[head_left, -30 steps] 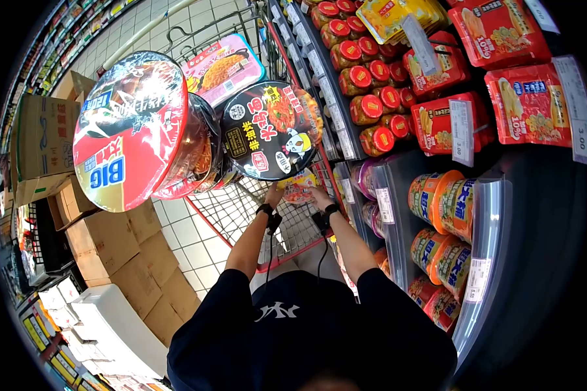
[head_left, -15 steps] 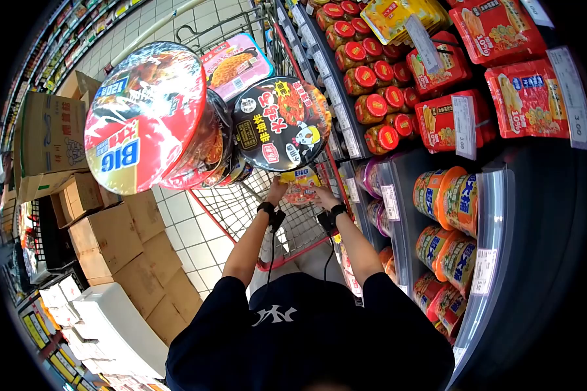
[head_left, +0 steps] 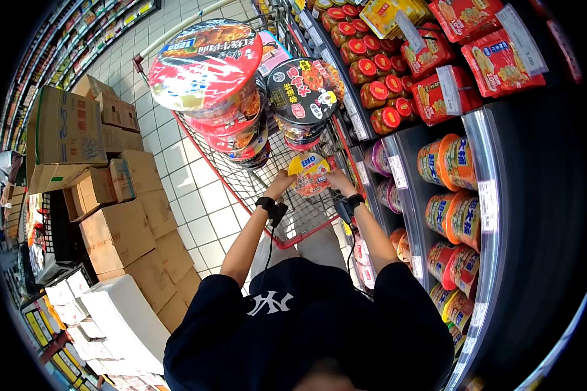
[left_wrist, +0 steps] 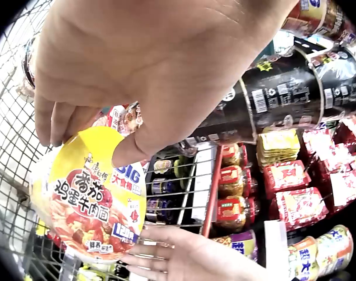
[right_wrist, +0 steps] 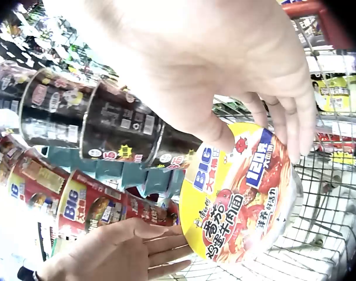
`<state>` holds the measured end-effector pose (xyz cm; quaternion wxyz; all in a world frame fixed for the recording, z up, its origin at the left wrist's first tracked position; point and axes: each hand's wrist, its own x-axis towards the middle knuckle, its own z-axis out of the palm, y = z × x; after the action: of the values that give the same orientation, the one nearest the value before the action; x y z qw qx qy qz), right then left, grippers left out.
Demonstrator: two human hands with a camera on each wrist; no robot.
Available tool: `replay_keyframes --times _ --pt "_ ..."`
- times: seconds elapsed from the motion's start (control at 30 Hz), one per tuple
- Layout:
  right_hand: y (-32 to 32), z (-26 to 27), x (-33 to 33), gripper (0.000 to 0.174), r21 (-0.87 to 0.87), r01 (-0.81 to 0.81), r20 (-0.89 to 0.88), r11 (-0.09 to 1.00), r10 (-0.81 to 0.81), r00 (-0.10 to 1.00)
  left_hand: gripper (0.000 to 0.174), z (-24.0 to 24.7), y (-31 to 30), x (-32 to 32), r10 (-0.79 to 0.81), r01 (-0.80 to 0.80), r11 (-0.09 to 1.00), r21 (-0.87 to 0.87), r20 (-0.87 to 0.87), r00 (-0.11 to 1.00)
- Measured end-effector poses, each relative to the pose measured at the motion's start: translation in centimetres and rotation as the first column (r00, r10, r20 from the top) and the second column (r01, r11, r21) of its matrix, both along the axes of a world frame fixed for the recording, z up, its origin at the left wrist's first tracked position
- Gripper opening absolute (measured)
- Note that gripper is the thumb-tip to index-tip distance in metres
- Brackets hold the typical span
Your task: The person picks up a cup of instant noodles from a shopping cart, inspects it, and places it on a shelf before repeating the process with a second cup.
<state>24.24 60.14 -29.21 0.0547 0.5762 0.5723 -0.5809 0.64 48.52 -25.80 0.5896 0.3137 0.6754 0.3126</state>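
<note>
Both hands hold a yellow-lidded instant noodle bowl [head_left: 310, 174], its lid printed with BIG and a picture of red tomato noodles. It is held over the wire floor of the shopping cart [head_left: 306, 236], near the cart's close end. My left hand [head_left: 280, 185] grips the left side; in the left wrist view its thumb presses the lid edge and its other fingers go behind the bowl [left_wrist: 93, 199]. On the opposite side my right hand [right_wrist: 213, 76] has its thumb at the lid rim and fingers curled round the wall.
Stacks of red noodle buckets [head_left: 205, 72] and black noodle bowls [head_left: 303, 91] stand in the cart beyond the hands, with a pink package [head_left: 272, 55] behind. Shelves of noodle cups [head_left: 463, 218] and red-lidded jars [head_left: 375, 94] line the right. Cardboard boxes [head_left: 120, 234] are piled left.
The head view has shifted, so the stacks appear farther up and right. The bowl shows more fully, a little higher and to the right, with both hands still holding it.
</note>
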Motion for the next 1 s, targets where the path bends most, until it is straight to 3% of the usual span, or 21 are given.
replay_keyframes --times 0.03,0.1,0.17,0.2,0.27,0.33,0.4,0.47,0.53,0.57,0.7,0.73,0.8,0.83,0.87,0.93,0.97,1.0 --pt "-0.8 3.0 -0.5 0.035 0.009 0.054 -0.078 0.998 -0.053 0.996 0.043 0.6 -0.3 0.1 0.033 -0.033 0.999 0.005 -0.007 0.999" --pt "-1.7 5.0 -1.1 0.036 0.095 0.039 -0.046 0.995 -0.035 0.998 0.047 1.2 -0.8 -0.1 0.030 -0.030 0.999 0.012 0.027 0.999" --pt "-2.4 6.0 -0.7 0.036 0.179 0.025 -0.010 0.984 -0.023 1.000 0.048 7.4 -1.7 -0.3 0.038 -0.040 0.998 0.041 0.047 0.998" --pt "-3.0 6.6 -0.5 0.036 0.245 0.046 -0.066 0.968 -0.031 0.997 0.051 9.7 -2.4 -0.4 0.050 -0.054 0.997 0.057 0.066 0.997" --pt "-4.0 7.9 -0.1 0.035 0.374 0.100 -0.180 0.922 -0.034 0.983 0.050 9.4 -3.1 -1.1 0.032 -0.036 0.998 0.043 0.093 0.995" --pt "-5.5 13.2 -0.8 0.035 0.384 0.157 -0.176 0.910 -0.094 0.980 0.045 11.2 -4.3 -1.5 0.034 -0.065 0.981 0.183 0.168 0.985" --pt "-6.7 16.8 -0.9 0.035 0.491 0.232 -0.335 0.840 -0.064 0.940 0.041 15.7 -5.4 -1.7 0.020 -0.054 0.971 0.235 0.146 0.989" --pt "-8.5 21.5 -1.1 0.028 0.493 0.246 -0.364 0.834 -0.059 0.929 0.040 20.0 -6.5 -1.8 0.033 -0.117 0.932 0.344 0.240 0.970" --pt "-9.8 25.1 -1.3 0.026 0.331 0.365 -0.571 0.870 -0.123 0.811 0.042 23.3 -7.4 -2.3 -0.002 -0.114 0.912 0.394 0.282 0.959" --pt "-10.0 24.7 -0.9 0.029 0.311 0.381 -0.627 0.870 -0.113 0.771 0.043 25.0 -7.8 -2.6 -0.005 -0.115 0.903 0.414 0.278 0.961" --pt "-13.0 32.2 -1.3 0.043 0.268 0.437 -0.748 0.858 -0.101 0.656 0.051 31.2 -9.9 -3.4 -0.012 -0.136 0.862 0.487 0.288 0.957" --pt "-13.6 32.9 -1.4 0.043 0.273 0.442 -0.752 0.854 -0.097 0.652 0.051 31.9 -10.4 -3.6 -0.018 -0.130 0.859 0.495 0.283 0.959" --pt "-14.8 35.0 -1.2 0.048 0.436 0.427 -0.736 0.792 0.041 0.676 0.051 33.3 -11.2 -3.9 -0.032 -0.251 0.805 0.538 0.461 0.887" --pt "-15.6 35.8 -1.2 0.058 0.389 0.419 -0.748 0.820 0.016 0.663 0.054 34.6 -11.8 -4.0 -0.053 -0.267 0.793 0.548 0.498 0.865" --pt "-16.3 36.7 -1.3 0.058 0.395 0.423 -0.750 0.816 0.020 0.662 0.054 35.5 -12.4 -4.1 -0.059 -0.263 0.789 0.555 0.496 0.866" --pt "-17.7 38.1 -1.7 0.070 0.624 0.363 -0.654 0.692 0.209 0.727 0.057 37.0 -13.4 -4.6 -0.111 -0.267 0.764 0.588 0.527 0.842" --pt "-18.0 38.4 -1.8 0.086 0.641 0.347 -0.636 0.685 0.220 0.739 0.058 38.1 -14.0 -4.5 -0.131 -0.259 0.750 0.609 0.520 0.844" --pt "-18.5 38.7 -1.8 0.086 0.642 0.353 -0.640 0.681 0.221 0.736 0.058 38.8 -14.6 -4.6 -0.136 -0.254 0.747 0.614 0.515 0.846"
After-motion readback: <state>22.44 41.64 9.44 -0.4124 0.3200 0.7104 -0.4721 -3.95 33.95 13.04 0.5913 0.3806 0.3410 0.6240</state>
